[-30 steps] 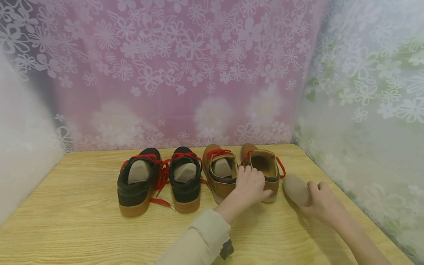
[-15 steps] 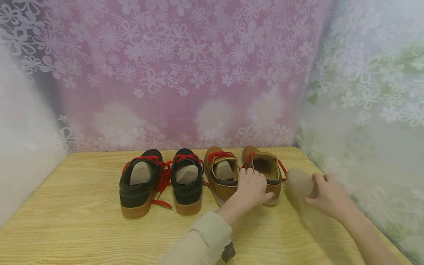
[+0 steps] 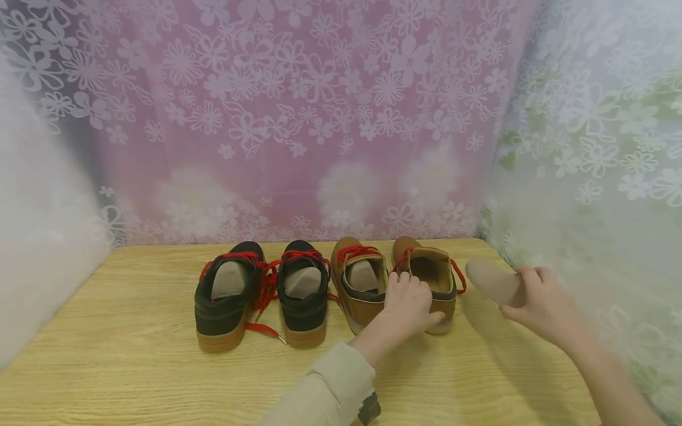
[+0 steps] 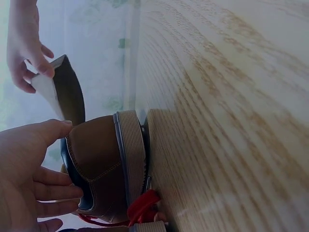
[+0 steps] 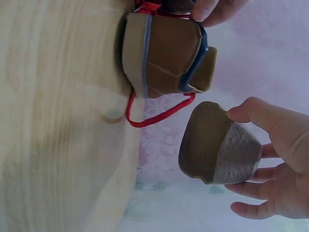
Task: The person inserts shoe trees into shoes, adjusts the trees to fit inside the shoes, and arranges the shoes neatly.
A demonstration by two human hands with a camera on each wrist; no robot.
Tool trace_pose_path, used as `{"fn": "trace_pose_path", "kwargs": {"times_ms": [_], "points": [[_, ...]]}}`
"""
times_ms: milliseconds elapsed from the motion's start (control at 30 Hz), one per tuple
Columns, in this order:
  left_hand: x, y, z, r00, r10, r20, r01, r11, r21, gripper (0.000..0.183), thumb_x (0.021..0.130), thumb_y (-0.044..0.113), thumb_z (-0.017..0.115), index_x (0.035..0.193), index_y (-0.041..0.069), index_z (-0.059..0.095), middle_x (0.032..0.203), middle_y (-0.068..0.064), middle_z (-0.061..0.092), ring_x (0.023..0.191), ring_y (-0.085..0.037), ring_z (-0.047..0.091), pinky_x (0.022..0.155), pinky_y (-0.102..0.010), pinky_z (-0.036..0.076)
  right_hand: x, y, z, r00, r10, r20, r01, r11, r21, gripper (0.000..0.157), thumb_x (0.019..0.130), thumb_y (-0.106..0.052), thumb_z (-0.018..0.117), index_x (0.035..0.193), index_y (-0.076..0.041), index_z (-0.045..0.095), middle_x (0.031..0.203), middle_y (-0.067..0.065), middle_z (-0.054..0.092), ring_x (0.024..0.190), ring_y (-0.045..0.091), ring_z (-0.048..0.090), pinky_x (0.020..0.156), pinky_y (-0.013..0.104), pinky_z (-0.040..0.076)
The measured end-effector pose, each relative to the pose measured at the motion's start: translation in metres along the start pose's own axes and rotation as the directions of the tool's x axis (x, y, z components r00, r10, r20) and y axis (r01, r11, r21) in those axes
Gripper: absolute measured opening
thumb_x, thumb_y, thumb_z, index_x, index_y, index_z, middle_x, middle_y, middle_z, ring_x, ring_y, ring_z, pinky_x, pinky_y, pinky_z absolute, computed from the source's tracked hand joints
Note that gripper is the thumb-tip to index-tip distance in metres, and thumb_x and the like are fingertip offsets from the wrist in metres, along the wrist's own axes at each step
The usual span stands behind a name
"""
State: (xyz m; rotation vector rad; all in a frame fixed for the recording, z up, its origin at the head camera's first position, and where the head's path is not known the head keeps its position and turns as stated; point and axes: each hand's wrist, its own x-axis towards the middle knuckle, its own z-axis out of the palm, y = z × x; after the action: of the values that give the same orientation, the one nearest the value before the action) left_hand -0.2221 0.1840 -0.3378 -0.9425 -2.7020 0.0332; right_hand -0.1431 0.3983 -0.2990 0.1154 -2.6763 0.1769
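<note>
My right hand (image 3: 549, 307) pinches a grey-brown moulded paper shoe insert (image 3: 492, 281) by its blunt end, above the table to the right of the shoes. In the right wrist view the hollow side of this insert (image 5: 203, 145) shows between thumb and fingers. My left hand (image 3: 407, 302) holds the heel of the rightmost brown shoe (image 3: 444, 303); its thumb and fingers lie at the collar of that shoe (image 4: 96, 150) in the left wrist view. Nothing shows inside this shoe's opening. The other brown shoe (image 3: 359, 313) contains a similar insert (image 3: 362, 276).
Two black shoes with red laces, one at left (image 3: 218, 319) and one beside it (image 3: 303, 319), hold inserts too. A red lace (image 3: 266, 331) lies loose on the wooden table (image 3: 133, 355). Flowered curtains (image 3: 298, 118) stand behind and at the sides.
My right hand has lifted the insert off the table and moved slightly up and right. The left hand stays at the brown shoe; the head view has shifted slightly.
</note>
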Motion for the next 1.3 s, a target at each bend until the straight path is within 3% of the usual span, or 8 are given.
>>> {"fn": "trace_pose_path", "kwargs": {"times_ms": [367,733,1033,1300], "points": [[-0.001,0.000,0.001,1.000,0.000,-0.021,0.000,1.000,-0.003,0.051,0.079,0.068,0.051,0.091,0.020,0.062,0.086,0.006,0.056,0.085,-0.014,0.048,0.080,-0.033,0.033,0.008,-0.001,-0.015,0.996,-0.061,-0.064,0.063,0.998,0.022,0.067,0.060,-0.011,0.080,0.108,0.018,0.045,0.099,0.037,0.037,0.068,0.046,0.051,0.054,0.055,0.046],[0.001,-0.001,0.001,1.000,-0.006,-0.029,0.006,1.000,0.001,0.051,0.079,0.068,0.051,0.093,0.020,0.062,0.086,0.006,0.055,0.086,-0.014,0.048,0.081,-0.033,0.033,0.021,-0.007,-0.032,0.993,-0.071,0.098,0.073,0.997,-0.018,0.070,0.066,-0.023,0.080,0.115,0.015,0.048,0.105,0.036,0.042,0.081,0.046,0.052,0.061,0.054,0.046],[0.001,0.000,0.001,1.000,-0.007,-0.011,0.007,1.000,-0.002,0.052,0.079,0.069,0.051,0.095,0.021,0.063,0.088,0.006,0.056,0.087,-0.014,0.047,0.081,-0.033,0.032,0.027,-0.015,-0.040,0.991,-0.116,0.063,0.121,0.990,-0.075,0.067,0.063,-0.028,0.081,0.113,0.007,0.054,0.103,0.029,0.052,0.082,0.042,0.055,0.063,0.054,0.044],[0.002,-0.001,0.002,1.000,-0.003,-0.023,0.003,1.000,0.006,0.051,0.080,0.068,0.051,0.094,0.021,0.063,0.089,0.006,0.057,0.088,-0.014,0.048,0.082,-0.034,0.033,0.033,-0.024,-0.042,0.984,-0.176,0.041,0.178,0.981,-0.081,0.067,0.062,-0.026,0.081,0.115,0.006,0.054,0.101,0.026,0.055,0.082,0.038,0.055,0.063,0.051,0.044]]}}
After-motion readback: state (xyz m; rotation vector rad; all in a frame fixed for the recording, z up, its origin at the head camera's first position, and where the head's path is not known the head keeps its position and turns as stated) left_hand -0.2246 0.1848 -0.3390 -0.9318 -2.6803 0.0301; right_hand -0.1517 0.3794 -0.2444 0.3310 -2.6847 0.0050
